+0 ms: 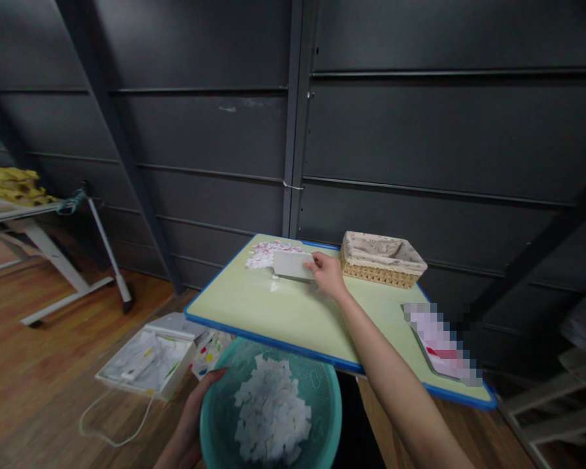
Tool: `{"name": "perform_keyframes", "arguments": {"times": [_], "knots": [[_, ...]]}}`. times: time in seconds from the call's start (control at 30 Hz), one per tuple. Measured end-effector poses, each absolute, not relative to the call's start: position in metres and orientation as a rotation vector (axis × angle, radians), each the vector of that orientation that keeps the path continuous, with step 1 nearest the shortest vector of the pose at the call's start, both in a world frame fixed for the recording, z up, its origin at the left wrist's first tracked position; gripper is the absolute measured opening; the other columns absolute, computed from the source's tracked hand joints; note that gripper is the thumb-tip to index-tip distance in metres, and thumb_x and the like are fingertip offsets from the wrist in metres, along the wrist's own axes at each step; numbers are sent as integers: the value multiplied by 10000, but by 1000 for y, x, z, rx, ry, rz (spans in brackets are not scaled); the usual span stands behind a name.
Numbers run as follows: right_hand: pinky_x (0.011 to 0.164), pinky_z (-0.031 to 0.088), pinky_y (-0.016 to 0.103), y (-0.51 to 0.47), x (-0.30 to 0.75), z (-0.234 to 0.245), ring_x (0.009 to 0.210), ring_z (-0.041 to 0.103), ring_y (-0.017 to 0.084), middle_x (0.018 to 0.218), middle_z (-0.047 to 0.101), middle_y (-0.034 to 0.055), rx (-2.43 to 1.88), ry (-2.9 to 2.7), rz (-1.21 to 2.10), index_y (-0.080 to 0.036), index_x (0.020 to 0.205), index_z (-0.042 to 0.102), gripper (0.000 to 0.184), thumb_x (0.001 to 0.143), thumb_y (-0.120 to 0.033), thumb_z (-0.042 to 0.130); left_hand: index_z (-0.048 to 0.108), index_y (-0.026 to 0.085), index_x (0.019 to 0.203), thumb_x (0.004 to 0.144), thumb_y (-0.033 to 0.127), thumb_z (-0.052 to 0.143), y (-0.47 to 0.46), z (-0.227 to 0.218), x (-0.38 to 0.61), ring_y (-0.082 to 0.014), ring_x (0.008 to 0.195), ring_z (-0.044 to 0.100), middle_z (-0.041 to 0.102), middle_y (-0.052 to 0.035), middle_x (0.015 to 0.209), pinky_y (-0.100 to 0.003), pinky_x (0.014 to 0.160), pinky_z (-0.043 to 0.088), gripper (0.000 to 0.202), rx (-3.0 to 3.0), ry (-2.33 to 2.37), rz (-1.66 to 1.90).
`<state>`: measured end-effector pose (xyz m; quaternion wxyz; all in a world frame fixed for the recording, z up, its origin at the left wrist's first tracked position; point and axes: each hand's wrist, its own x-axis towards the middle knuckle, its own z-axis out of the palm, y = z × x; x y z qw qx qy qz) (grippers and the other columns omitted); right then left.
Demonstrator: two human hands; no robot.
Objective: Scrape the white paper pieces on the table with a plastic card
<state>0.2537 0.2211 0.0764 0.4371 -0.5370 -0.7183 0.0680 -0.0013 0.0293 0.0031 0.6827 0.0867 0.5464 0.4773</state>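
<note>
My right hand [326, 273] reaches over the pale green tabletop [254, 306], its fingers closed on the end of a flat whitish rectangular card [292, 265]. The card stands on its long edge beside a heap of small white and pinkish paper pieces [261, 255]. A few white bits lie on the table in front of it. Below the table's front edge, my left hand [200, 404] grips the left rim of a teal plastic basket [333, 423]. Inside that basket is a large pile of small white pieces [273, 410].
A wicker basket with cloth lining [381, 277] stands at the table's back right. A partly blurred flat pinkish item [439, 345] lies at the right. On the floor at left is an open white box [141, 365] with a cord. A dark panelled wall [215, 130] rises behind.
</note>
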Motion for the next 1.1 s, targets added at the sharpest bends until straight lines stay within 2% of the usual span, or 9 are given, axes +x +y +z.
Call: {"name": "perform_keyframes", "arguments": {"times": [0.13, 0.3, 0.43, 0.53, 0.63, 0.77, 0.97, 1.1], "knots": [[559, 336, 221, 223, 257, 75, 608, 535, 147, 688, 657, 17, -1312, -1780, 274, -155, 798, 678, 197, 784, -293, 538, 465, 47, 1324, 712, 153, 655, 27, 6, 1, -306, 616, 717, 766, -59, 629, -397, 618, 574, 649, 223, 1195, 1119], [561, 332, 217, 225, 257, 72, 621, 530, 145, 704, 657, 18, -1265, -1828, 366, -154, 803, 683, 179, 755, -283, 567, 546, 27, 1208, 741, 166, 636, 29, 2, -1, -262, 500, 689, 732, -57, 541, -355, 532, 560, 495, 222, 1239, 1098], [562, 332, 221, 225, 258, 72, 617, 533, 146, 703, 658, 15, -1227, -1833, 410, -149, 812, 683, 182, 747, -286, 582, 544, 45, 1195, 743, 195, 646, 31, -3, -5, -268, 558, 707, 740, -59, 563, -361, 582, 569, 487, 228, 1201, 1093], [578, 331, 228, 225, 258, 73, 639, 553, 155, 738, 675, 27, -1267, -1772, 317, -155, 830, 677, 194, 791, -291, 545, 508, 33, 1239, 751, 207, 631, 30, -4, -6, -290, 583, 711, 746, -65, 582, -401, 617, 572, 533, 237, 1185, 1062], [600, 330, 234, 223, 255, 73, 663, 572, 166, 773, 692, 43, -1340, -1798, 156, -173, 828, 671, 195, 834, -285, 511, 474, 1, 1269, 767, 197, 604, 30, -3, -5, -271, 543, 701, 744, -82, 578, -385, 588, 569, 555, 223, 1207, 1073], [628, 340, 239, 220, 245, 69, 736, 616, 187, 849, 715, 68, -1404, -1930, 25, -192, 887, 676, 197, 867, -255, 490, 462, 21, 1290, 751, 188, 620, 32, -5, -5, -275, 588, 714, 753, -71, 607, -394, 623, 573, 586, 205, 1163, 1089], [731, 396, 245, 220, 231, 63, 835, 657, 202, 962, 729, 81, -1354, -2016, 9, -197, 1020, 685, 247, 903, -256, 476, 451, 40, 1315, 752, 208, 630, 31, -12, -8, -290, 582, 715, 760, -81, 632, -418, 619, 575, 614, 230, 1182, 1080], [780, 425, 259, 221, 227, 60, 909, 659, 210, 1033, 720, 69, -1291, -1995, 2, -214, 1064, 680, 261, 906, -259, 477, 391, 80, 1388, 733, 175, 661, 33, -12, -8, -258, 581, 717, 764, -56, 637, -376, 627, 577, 715, 177, 1213, 1143]]}}
